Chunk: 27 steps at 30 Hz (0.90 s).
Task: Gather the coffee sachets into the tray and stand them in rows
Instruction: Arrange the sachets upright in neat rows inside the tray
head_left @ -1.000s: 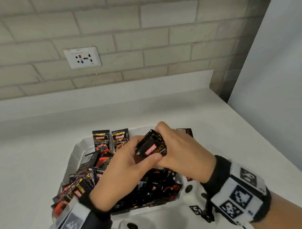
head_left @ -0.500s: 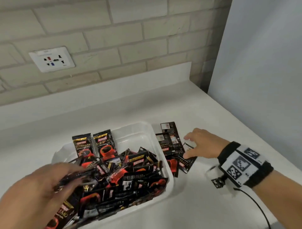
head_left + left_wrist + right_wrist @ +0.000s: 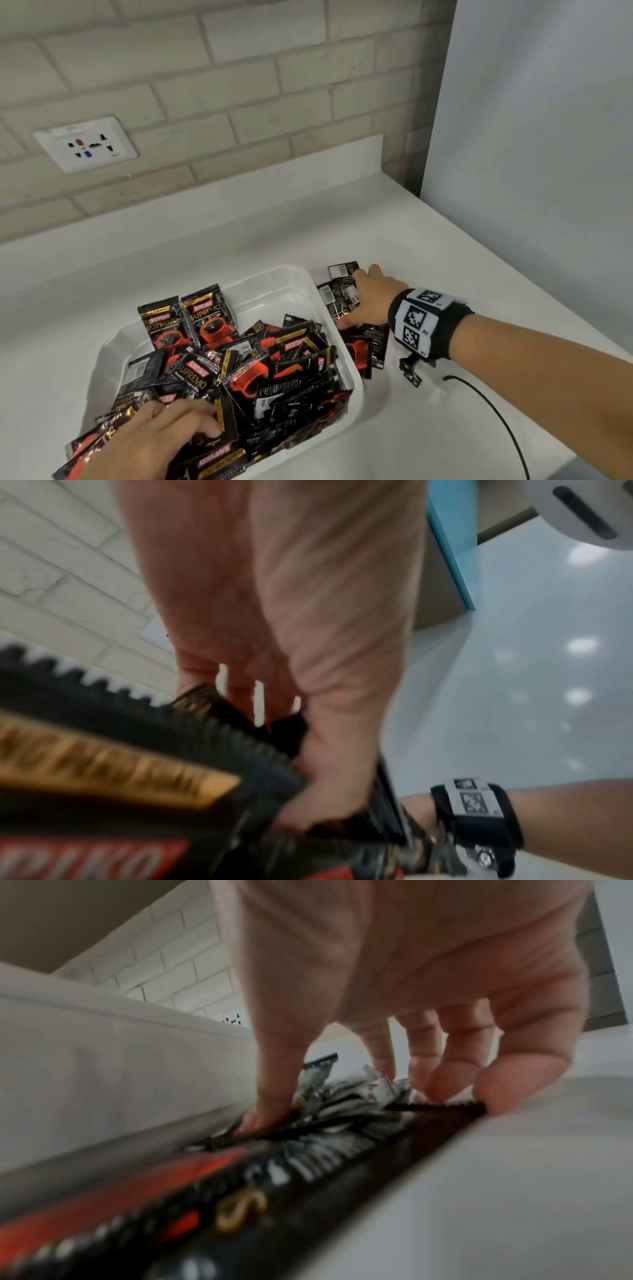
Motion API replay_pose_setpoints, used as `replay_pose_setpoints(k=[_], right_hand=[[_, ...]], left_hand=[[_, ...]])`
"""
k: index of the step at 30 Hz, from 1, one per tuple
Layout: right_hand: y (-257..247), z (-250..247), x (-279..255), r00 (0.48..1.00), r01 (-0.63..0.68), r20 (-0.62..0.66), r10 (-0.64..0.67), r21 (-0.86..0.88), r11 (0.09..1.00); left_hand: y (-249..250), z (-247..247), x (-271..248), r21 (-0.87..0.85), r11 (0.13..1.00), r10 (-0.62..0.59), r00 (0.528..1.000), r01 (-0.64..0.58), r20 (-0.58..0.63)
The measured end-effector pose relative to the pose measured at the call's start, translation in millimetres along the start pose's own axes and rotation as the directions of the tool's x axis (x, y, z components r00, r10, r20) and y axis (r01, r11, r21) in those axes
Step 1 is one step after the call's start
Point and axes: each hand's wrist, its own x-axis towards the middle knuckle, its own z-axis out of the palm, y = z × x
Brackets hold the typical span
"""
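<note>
Crowding tray (image 3: 337, 334) wall — loose sachets (image 3: 346, 301) under right hand (image 3: 371, 301).

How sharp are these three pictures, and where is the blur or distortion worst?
Head view: mostly sharp, print on the two standing sachets legible; wide-angle bending of the brick lines. Left wrist view: heavy blur, the near sachet smeared, left hand soft. Right wrist view: right hand fairly clear, the loose sachets under it blurred, worst nearest the lens.
</note>
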Motion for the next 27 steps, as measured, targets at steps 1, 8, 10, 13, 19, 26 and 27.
replay_pose_setpoints(k=[1, 8, 10, 13, 19, 26, 27], right_hand=[[-0.6, 0.4, 1.9, 1.0, -0.005, 0.01, 0.004, 0.034, 0.999], [1.7, -5.0, 8.8, 0.998, 0.018, 0.06, -0.028, 0.164, 0.986], [4.2, -4.4, 11.6, 0.997, 0.026, 0.066, -0.039, 0.184, 0.983], [11.4, -11.7, 13.6, 0.993, 0.036, 0.093, -0.071, 0.339, 0.94], [29.3, -45.9, 2.0, 0.997, 0.076, -0.042, -0.064, 0.632, 0.772], [6.1, -63.3, -38.9, 0.914, 0.398, -0.191, -0.357, 0.588, 0.704], [-2.6, -63.5, -48.4, 0.889, 0.446, -0.183, -0.42, 0.56, 0.699]], left_hand=[[0.8, -2.1, 0.4, -0.015, 1.0, 0.006, 1.0, -0.006, 0.018], [2.7, -21.8, -6.2, -0.366, 0.93, -0.043, 0.998, 0.026, -0.039], [8.5, -23.7, -8.3, -0.429, 0.903, -0.124, 0.974, 0.031, -0.19], [18.4, -34.8, -5.7, -0.5, 0.865, -0.219, 0.921, 0.031, -0.321], [38.6, -55.3, 11.3, -0.573, 0.819, -0.341, 0.826, 0.027, -0.448], [62.4, -58.8, 57.5, -0.821, 0.57, -0.522, 0.779, 0.017, -0.347], [64.8, -59.1, 64.4, -0.84, 0.542, -0.522, 0.783, -0.002, -0.339]])
